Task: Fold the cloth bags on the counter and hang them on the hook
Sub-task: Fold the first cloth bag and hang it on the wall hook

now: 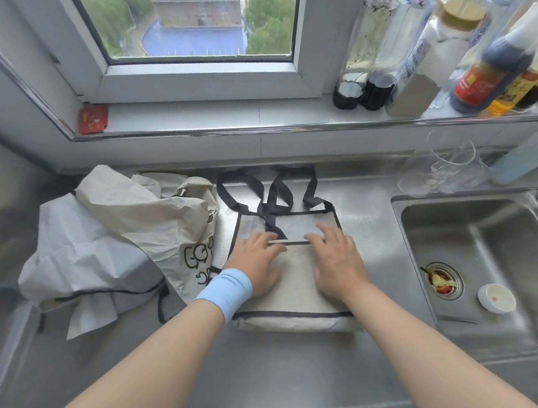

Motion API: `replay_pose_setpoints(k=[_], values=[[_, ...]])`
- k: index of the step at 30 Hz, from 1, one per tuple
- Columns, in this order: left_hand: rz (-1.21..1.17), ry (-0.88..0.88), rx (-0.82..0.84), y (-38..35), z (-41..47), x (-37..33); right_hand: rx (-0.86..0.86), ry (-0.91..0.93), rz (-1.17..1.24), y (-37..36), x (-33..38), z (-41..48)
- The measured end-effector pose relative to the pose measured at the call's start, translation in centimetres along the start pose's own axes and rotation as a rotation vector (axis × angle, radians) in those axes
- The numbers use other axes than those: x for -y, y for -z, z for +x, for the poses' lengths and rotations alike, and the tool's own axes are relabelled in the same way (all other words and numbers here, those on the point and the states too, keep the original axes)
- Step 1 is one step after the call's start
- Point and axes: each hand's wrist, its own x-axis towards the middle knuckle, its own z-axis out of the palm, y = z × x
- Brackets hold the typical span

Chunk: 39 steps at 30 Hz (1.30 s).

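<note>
The shiny steel table (280,375) runs from left to right under the window, with a sink (483,240) set in on the right. On the left side lies a big crumpled pile of bags (123,234), not folded yet. Just beside the pile, right in front of the person, lies the pale bag (296,289) with dark edges. Its long way runs from the person toward the window, and its near part looks folded over onto the far part. Both hands lie flat on it, fingers straight, pressing down and holding nothing. The left hand (255,257) is on the left half and the right hand (337,264) is on the right half, so each is just as near. Their fingertips reach the folded edge (290,242). The dark handles (281,198) lie in loops on the far side, past the fingers, so I think the next fold has to go that way. The pile is nearer the left hand. No hook is in view. The hands hide part of the bag, and I cannot tell how many bags are in the pile.
</note>
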Motion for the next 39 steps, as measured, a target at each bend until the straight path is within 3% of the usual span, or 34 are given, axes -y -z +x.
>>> replay_pose_setpoints(k=[3,6,12,16,22,28,33,39], values=[[0.099,-0.044,0.217,-1.6,-1.0,-0.5,0.105,0.121,0.035,-1.2,0.3,-1.8],[0.197,-0.03,0.287,-3.4,-3.1,-1.0,0.179,0.158,0.002,-2.8,0.3,-4.2],[0.249,-0.02,0.242,-3.6,-5.2,-2.2,0.161,0.218,-0.042,-3.6,-0.4,-6.4],[0.241,-0.028,0.091,-3.3,-7.7,-2.8,0.304,0.381,-0.123,-2.6,-1.1,-8.8],[0.233,-0.04,0.288,-3.6,-10.3,-2.4,0.322,0.346,-0.029,-2.1,-1.1,-10.4],[-0.253,0.318,0.344,0.6,-11.3,-3.8,0.173,0.156,0.194,2.0,-0.5,-10.6],[-0.647,0.533,0.124,1.9,-11.4,-1.2,0.274,-0.128,0.801,4.4,-2.3,-10.4],[-0.866,0.635,-0.064,0.6,-10.2,-0.7,0.158,-0.346,1.166,3.2,-3.2,-10.0]])
